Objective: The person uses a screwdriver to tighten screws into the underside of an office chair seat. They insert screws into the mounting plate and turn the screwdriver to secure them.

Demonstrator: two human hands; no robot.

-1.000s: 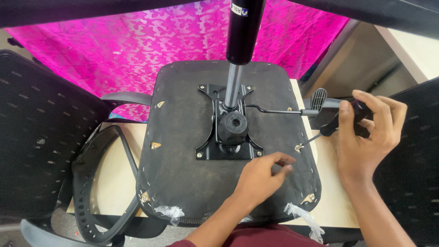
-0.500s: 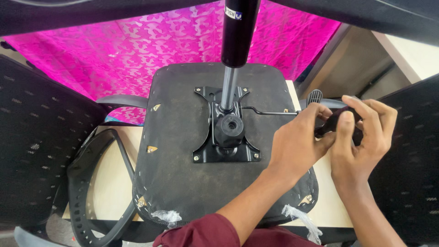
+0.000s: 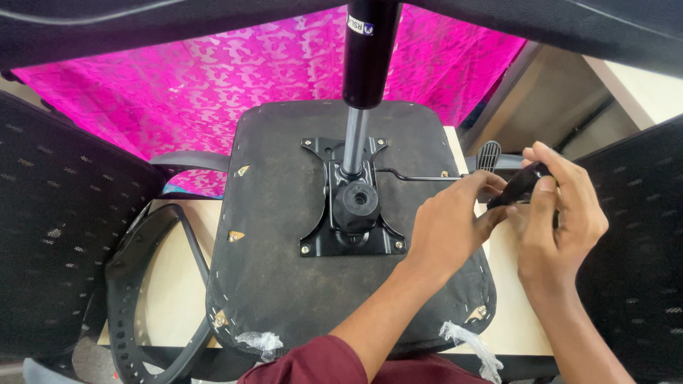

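An upturned chair seat (image 3: 341,235) is seen lying on the tabletop (image 3: 174,284), its gas cylinder (image 3: 366,64) pointing up at the camera. The left hand (image 3: 448,227), resting on the seat's underside a second ago, has been brought across to the lever handle (image 3: 523,186) at the seat's right edge, where it is now pinched from the left. The right hand (image 3: 558,220) is kept clenched around the same handle. Both hands are thus joined on the lever (image 3: 420,177), beside the metal base plate (image 3: 352,213).
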